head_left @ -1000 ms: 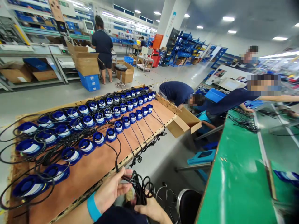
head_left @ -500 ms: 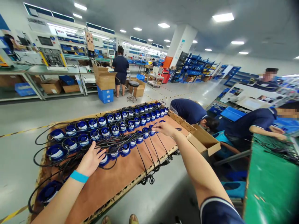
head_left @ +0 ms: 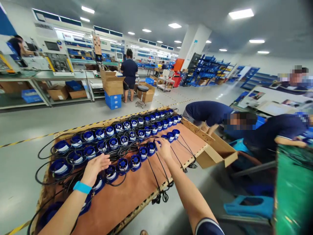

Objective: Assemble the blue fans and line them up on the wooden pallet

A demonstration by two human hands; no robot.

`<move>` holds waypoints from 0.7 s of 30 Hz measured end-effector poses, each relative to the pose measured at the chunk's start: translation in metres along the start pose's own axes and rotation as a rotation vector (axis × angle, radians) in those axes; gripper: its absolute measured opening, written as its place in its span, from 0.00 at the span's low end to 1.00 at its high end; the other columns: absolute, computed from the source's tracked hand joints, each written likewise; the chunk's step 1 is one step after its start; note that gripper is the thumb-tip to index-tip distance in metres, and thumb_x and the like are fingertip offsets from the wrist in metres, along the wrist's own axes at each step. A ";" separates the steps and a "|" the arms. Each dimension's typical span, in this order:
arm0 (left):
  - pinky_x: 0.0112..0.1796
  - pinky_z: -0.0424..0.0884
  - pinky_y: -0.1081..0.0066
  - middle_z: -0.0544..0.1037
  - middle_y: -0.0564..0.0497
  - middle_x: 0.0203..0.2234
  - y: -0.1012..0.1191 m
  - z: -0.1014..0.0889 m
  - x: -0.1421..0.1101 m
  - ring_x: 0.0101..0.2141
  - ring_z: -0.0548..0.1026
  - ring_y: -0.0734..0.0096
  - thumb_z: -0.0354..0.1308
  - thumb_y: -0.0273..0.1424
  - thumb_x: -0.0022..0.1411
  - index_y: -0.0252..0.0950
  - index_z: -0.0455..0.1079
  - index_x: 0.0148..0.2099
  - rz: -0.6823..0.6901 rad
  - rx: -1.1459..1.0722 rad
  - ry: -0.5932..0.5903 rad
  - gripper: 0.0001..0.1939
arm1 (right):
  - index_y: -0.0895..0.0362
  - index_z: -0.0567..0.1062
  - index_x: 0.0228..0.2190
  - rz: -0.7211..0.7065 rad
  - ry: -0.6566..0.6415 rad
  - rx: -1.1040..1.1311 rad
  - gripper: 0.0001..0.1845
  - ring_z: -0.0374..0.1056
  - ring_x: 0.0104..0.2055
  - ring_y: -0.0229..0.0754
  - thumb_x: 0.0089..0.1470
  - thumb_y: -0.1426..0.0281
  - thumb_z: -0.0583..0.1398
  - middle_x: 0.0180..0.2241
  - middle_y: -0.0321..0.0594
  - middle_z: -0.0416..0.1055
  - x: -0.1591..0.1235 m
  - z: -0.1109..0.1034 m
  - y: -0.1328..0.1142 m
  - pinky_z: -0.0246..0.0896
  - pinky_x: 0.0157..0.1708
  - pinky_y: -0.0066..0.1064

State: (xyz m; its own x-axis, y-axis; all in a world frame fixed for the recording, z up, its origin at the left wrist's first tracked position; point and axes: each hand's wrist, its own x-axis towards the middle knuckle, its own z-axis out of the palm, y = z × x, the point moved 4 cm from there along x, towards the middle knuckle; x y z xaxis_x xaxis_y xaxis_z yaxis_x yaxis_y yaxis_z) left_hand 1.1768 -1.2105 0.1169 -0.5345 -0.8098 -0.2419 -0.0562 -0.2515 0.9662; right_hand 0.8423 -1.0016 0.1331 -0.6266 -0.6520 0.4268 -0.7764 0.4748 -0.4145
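Rows of round blue units [head_left: 135,162] with white bands stand on a brown board, each with a black cable. My left hand [head_left: 96,167], with a light-blue wristband [head_left: 82,187], is stretched out at the left end of a bundle of black cables [head_left: 122,152]; its fingers are extended and hold nothing I can see. At the bundle's right end, my right hand [head_left: 163,149] is beside a blue unit [head_left: 151,148] in the front row. Its fingers are apart and slightly curved, their tips partly hidden. Several cables run from the front row over the board's near edge.
A raised wooden rim [head_left: 195,129] borders the board. An open cardboard box [head_left: 218,153] adjoins its right end, where a co-worker [head_left: 207,112] bends over. Farther right are a light-blue stool [head_left: 249,206], a green-topped table [head_left: 293,192] and another person leaning.
My right hand has moved left and nearer, leaving the cable bundle lower between the rows. My left hand's fingers have come closer together. The bending co-worker has shifted over the box.
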 end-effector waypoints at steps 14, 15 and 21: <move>0.59 0.65 0.55 0.83 0.43 0.44 -0.007 0.061 0.103 0.51 0.76 0.46 0.62 0.45 0.50 0.44 0.81 0.36 0.452 1.076 -0.509 0.15 | 0.55 0.63 0.60 0.895 -0.164 0.392 0.58 0.67 0.59 0.59 0.24 0.65 0.75 0.55 0.50 0.69 -0.341 0.114 0.095 0.65 0.56 0.45; 0.60 0.65 0.53 0.82 0.42 0.44 0.003 0.063 0.095 0.51 0.75 0.44 0.62 0.45 0.50 0.43 0.81 0.36 0.510 1.071 -0.431 0.15 | 0.56 0.59 0.63 0.921 -0.180 0.397 0.65 0.61 0.63 0.59 0.22 0.66 0.76 0.59 0.52 0.65 -0.336 0.127 0.098 0.61 0.60 0.46; 0.53 0.71 0.66 0.80 0.46 0.46 -0.019 0.098 -0.061 0.47 0.76 0.57 0.61 0.45 0.58 0.46 0.78 0.47 0.640 0.727 -0.380 0.17 | 0.54 0.65 0.56 0.699 -0.041 0.272 0.41 0.69 0.55 0.59 0.41 0.67 0.71 0.53 0.51 0.69 -0.297 0.155 0.100 0.66 0.54 0.49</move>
State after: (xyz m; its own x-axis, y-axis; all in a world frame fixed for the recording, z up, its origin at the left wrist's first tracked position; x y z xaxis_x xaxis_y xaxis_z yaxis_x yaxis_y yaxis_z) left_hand 1.1282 -1.1041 0.1221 -0.8671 -0.4268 0.2569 -0.0956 0.6486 0.7551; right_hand 0.9616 -0.8524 -0.1598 -0.9605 -0.2759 -0.0367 -0.1509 0.6270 -0.7643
